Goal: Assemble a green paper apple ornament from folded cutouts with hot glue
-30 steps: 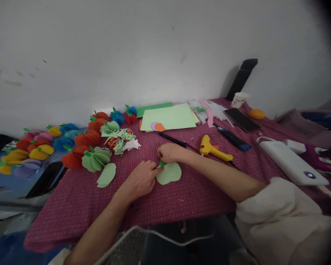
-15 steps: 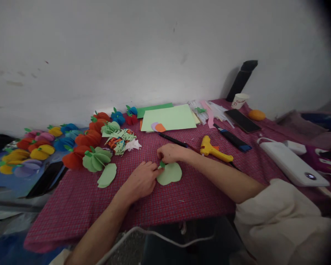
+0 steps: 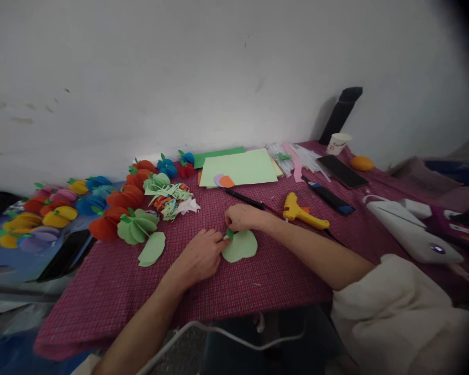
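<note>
A light green, scalloped paper cutout (image 3: 242, 249) lies flat on the tablecloth in front of me. At its upper left edge is a small darker green paper piece (image 3: 229, 233), pinched in the fingers of my right hand (image 3: 241, 216). My left hand (image 3: 202, 256) rests on the cloth, its fingers bent and one digit pressing the cutout's left edge by the green piece. Left of that hand lies a similar light green cutout (image 3: 152, 249), beside a light green paper pumpkin (image 3: 137, 226). The right fingertips are partly hidden.
Several colourful paper pumpkins (image 3: 127, 197) stand at the left. Paper scraps (image 3: 172, 200) and light green sheets (image 3: 242, 165) lie farther back. To the right are a yellow glue gun (image 3: 303, 212), a black-and-blue cutter (image 3: 328, 197), a phone (image 3: 344, 171), a paper cup (image 3: 339, 144) and a white power bank (image 3: 410, 229).
My right hand has shifted very slightly to the right at the cutout's upper edge. The left hand and the cutout look almost unmoved; the camera view has shifted a little.
</note>
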Tool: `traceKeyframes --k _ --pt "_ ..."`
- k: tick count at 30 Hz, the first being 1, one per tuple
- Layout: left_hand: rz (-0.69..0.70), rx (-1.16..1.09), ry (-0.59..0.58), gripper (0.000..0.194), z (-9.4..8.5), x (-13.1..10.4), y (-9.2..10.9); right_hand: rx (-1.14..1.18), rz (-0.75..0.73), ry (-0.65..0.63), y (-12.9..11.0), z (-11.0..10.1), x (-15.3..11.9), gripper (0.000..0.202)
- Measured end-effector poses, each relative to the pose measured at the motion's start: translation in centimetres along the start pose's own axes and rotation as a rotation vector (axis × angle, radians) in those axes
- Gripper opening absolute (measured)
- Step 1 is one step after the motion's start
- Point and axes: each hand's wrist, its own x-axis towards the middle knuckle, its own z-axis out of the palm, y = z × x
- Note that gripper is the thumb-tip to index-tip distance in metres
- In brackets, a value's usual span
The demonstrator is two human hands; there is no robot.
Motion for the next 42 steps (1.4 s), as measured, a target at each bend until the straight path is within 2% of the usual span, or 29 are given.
traceKeyframes --k 6,13,19,21,24,28,36,42 --pt "-0.004 -0.006 0.018 0.034 0.2 0.1 0.0 0.01 -0.034 0.065 0.5 0.4 -0.4 0.025" --pt "-0.011 -0.034 0.035 0.033 0.1 -0.1 -0.2 0.002 -0.097 0.229 0.8 2.8 -5.0 0.028" --pt "-0.206 -0.24 0.278 0.029 0.7 0.9 -1.6 -0.014 -0.168 0.306 -0.3 5.3 -7.4 0.029" --pt "-0.272 -0.299 0.302 0.03 0.8 1.6 -2.1 -0.038 -0.192 0.305 -0.7 5.8 -7.6 0.029" --pt "-0.362 -0.397 0.255 0.032 0.8 2.9 -2.8 -0.055 -0.205 0.309 -1.0 6.1 -7.7 0.028" --pt "-0.386 -0.513 0.157 0.03 0.8 4.4 -3.2 -0.065 -0.216 0.307 -1.0 6.1 -7.9 0.027" --pt "-0.406 -0.611 0.123 0.024 1.8 5.6 -3.0 -0.067 -0.208 0.307 -0.8 6.4 -7.8 0.024" --pt "-0.445 -0.586 0.118 0.018 1.6 5.9 -2.9 -0.025 -0.226 0.323 -0.6 6.5 -7.7 0.022"
